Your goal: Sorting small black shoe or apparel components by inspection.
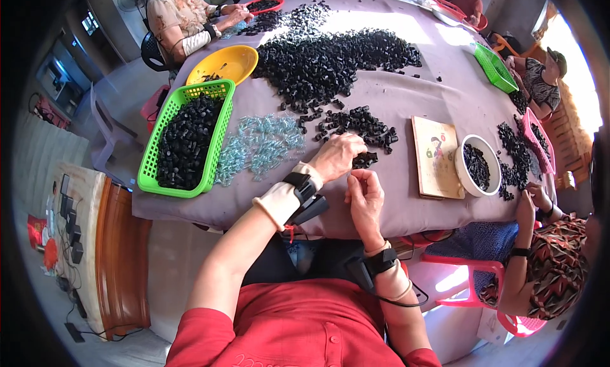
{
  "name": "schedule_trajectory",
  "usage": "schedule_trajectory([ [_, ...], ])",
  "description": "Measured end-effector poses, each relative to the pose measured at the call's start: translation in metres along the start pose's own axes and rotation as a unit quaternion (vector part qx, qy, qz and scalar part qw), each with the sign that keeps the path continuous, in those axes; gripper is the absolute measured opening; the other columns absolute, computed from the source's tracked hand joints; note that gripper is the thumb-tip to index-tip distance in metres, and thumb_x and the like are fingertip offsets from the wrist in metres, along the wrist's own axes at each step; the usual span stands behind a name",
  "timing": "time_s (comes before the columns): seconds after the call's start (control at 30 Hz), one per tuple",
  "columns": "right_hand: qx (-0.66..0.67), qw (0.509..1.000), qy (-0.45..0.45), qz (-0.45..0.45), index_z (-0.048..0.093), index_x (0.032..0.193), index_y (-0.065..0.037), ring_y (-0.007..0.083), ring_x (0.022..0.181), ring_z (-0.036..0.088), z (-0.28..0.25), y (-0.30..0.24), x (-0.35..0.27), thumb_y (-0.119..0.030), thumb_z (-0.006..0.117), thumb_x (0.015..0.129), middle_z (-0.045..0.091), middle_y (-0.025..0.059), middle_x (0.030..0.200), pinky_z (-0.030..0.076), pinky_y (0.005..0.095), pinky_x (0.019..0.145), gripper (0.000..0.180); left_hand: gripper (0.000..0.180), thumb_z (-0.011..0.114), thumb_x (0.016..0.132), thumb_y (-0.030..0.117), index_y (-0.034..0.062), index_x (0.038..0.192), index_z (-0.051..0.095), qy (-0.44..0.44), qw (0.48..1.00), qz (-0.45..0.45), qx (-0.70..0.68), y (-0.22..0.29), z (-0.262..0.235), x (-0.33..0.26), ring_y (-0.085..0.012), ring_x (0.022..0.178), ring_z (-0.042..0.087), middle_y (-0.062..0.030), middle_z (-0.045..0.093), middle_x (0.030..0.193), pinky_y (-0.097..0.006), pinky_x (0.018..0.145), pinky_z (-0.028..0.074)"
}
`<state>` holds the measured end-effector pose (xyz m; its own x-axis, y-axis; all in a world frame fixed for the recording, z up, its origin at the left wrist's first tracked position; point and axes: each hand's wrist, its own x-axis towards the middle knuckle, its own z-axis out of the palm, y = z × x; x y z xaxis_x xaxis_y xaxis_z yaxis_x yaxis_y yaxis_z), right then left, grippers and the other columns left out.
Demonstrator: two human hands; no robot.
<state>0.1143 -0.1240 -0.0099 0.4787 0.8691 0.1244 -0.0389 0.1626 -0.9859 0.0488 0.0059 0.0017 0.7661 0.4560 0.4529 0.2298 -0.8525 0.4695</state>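
Observation:
My left hand reaches over the tabletop to a small pile of black plastic caps. Its fingers are bent together at the near edge of that pile, where several loose caps lie; whether one is between the fingertips is hidden. Just right of it and nearer to me, my right hand is curled, thumb against the fingers; anything inside it is too small to make out. To the left of my hands spreads a heap of clear bluish plastic pieces. Both wrists wear black straps over pale cuffs.
At left stand a green basket of black caps and a yellow plate. A large black heap covers the middle of the cloth-covered table. At right lie a booklet and a white bowl. Other people sit around the table.

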Motion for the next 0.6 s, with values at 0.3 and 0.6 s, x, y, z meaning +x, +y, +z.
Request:
schedule_trajectory([
  [0.3,0.011,1.000,-0.003,-0.005,0.054,0.089,-0.003,0.0031,0.052,0.046,0.001,0.002,0.000,-0.005,0.055,0.085,0.053,-0.0015,0.067,0.039,0.0178,0.046,0.005,0.017,0.056,0.073,0.003,0.0018,0.090,0.060,0.044,0.998,-0.046,0.013,0.023,-0.016,-0.046,-0.0270,0.103,0.052,-0.0123,0.053,0.116,-0.036,0.087,0.040],
  [0.6,0.003,1.000,0.007,-0.004,0.054,0.089,-0.002,0.0032,0.052,0.045,0.002,0.001,-0.001,-0.006,0.056,0.085,0.053,-0.0021,0.065,0.039,0.0175,0.047,0.006,0.011,0.058,0.078,0.004,0.0008,0.089,0.059,0.167,0.943,-0.204,-0.202,0.038,-0.027,-0.056,-0.0149,0.078,0.059,-0.0075,0.059,0.098,-0.027,0.066,0.048],
])
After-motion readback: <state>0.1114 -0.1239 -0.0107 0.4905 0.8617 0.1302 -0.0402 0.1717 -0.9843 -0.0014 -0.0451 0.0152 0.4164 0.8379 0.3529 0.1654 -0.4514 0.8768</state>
